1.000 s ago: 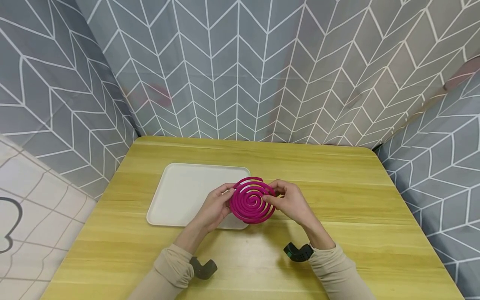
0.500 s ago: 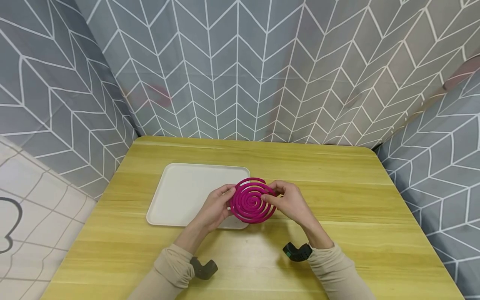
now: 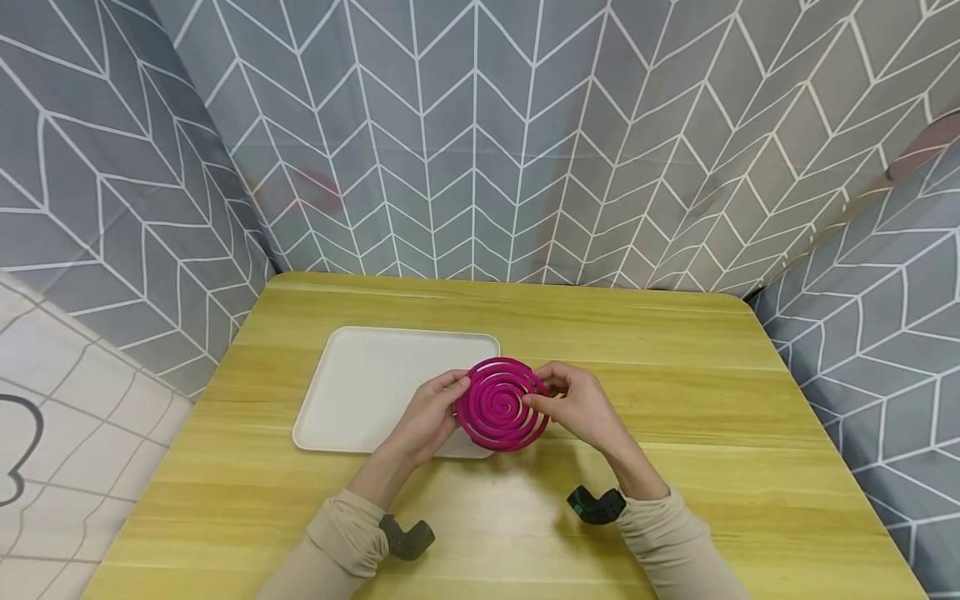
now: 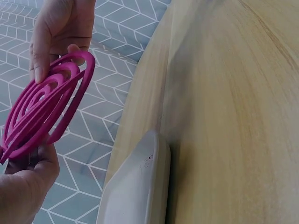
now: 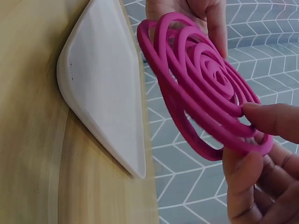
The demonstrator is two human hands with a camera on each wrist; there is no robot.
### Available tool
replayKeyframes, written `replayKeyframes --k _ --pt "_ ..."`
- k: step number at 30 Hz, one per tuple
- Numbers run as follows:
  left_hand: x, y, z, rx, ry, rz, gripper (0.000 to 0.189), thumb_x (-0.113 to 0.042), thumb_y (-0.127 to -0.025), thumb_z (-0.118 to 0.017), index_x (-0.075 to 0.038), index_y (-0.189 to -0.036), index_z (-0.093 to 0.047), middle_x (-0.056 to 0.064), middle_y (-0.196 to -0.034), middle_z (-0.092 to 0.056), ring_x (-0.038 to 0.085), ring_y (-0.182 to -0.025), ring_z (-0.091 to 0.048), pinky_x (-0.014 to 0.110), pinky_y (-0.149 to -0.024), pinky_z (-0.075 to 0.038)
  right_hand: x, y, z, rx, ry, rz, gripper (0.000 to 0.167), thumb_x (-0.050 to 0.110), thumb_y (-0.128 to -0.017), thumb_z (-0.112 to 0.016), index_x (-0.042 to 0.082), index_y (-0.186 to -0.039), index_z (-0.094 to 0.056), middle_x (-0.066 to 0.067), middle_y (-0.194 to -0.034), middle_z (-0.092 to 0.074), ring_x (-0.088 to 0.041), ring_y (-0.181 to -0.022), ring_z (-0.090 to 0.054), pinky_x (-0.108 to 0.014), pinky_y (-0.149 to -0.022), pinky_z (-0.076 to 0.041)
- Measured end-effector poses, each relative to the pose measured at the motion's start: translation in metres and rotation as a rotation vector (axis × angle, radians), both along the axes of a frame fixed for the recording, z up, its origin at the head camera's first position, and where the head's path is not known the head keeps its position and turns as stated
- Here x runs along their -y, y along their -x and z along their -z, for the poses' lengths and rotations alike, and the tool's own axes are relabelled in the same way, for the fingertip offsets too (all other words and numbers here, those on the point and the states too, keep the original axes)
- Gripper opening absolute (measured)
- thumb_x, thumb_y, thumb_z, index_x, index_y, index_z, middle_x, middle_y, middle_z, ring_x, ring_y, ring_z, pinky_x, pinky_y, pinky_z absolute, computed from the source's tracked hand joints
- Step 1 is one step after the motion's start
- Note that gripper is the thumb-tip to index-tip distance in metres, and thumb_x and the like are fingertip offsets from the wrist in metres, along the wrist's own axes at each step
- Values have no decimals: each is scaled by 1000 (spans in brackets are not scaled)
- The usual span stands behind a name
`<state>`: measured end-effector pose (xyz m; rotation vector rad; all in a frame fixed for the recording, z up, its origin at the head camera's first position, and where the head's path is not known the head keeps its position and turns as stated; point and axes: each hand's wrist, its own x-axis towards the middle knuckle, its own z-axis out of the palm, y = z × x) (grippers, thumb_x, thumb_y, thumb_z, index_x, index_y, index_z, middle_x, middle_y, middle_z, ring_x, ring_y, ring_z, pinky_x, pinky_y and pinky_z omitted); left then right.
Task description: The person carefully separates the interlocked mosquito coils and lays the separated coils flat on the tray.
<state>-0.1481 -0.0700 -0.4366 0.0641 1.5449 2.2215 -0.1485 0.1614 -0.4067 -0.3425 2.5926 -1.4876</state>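
No brand, label or readable writing shows on anything here; the only mark is a dark curved outline on the pale tiled sheet (image 3: 45, 467) at the lower left of the head view, and it spells nothing.

The coil (image 3: 501, 404) is a flat magenta spiral, several rings winding in to a solid centre, with open gaps between the rings (the outer ring looks pulled slightly away from the rest in the wrist views, though the angle makes that hard to judge). It sits just below the middle of the head frame, held up off the table (image 3: 675, 433), tilted, over the lower right corner of the tray (image 3: 360, 392).

The left hand (image 3: 426, 417) grips the coil's left edge, fingers curled behind the rim and thumb on the front. The right hand (image 3: 585, 408) pinches the right edge, thumb laid across the rings and fingers curled behind.

The tray is white, rectangular with rounded corners and a low lip, lying left of centre on the yellow wood-grain table. Grey curtains (image 3: 480, 133) with a white chevron pattern fill the upper frame.
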Motion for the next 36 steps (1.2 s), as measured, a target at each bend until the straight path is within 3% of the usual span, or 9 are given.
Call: replayKeyframes --k 11,19,26,36 --pt "-2 1 -1 13 6 -34 31 -18 -107 -36 4 -124 -49 -2 -100 -61 5 -88 -58 19 -74 -53 0 -2 -1 28 37 -36 25 11 -83 -77 5 -102 -62 -11 -87 -69 -13 -74 -62 -24 -57 -53" --pt "-1 0 -1 21 -1 12 29 -19 -106 -37 0 -125 -47 -3 -98 -61 7 -84 -58 23 -73 -55 0 -2 -1 1 54 -7 21 11 -85 -75 5 -100 -62 -11 -84 -71 -12 -70 -61 -25 -54 -52" --pt "0 0 -1 7 -14 15 33 -17 -105 -39 1 -132 -45 -4 -98 -64 6 -80 -59 20 -71 -54 -1 -2 -1 2 35 -9 31 13 -84 -76 6 -113 -66 -11 -89 -72 -15 -73 -62 -26 -56 -54" --pt "1 -1 0 4 0 -4 36 -17 -106 -38 0 -136 -46 -2 -104 -64 7 -83 -59 19 -71 -54 -1 -3 -2 -45 -4 -32 22 14 -82 -79 8 -100 -67 -8 -89 -71 -17 -79 -61 -23 -60 -51"
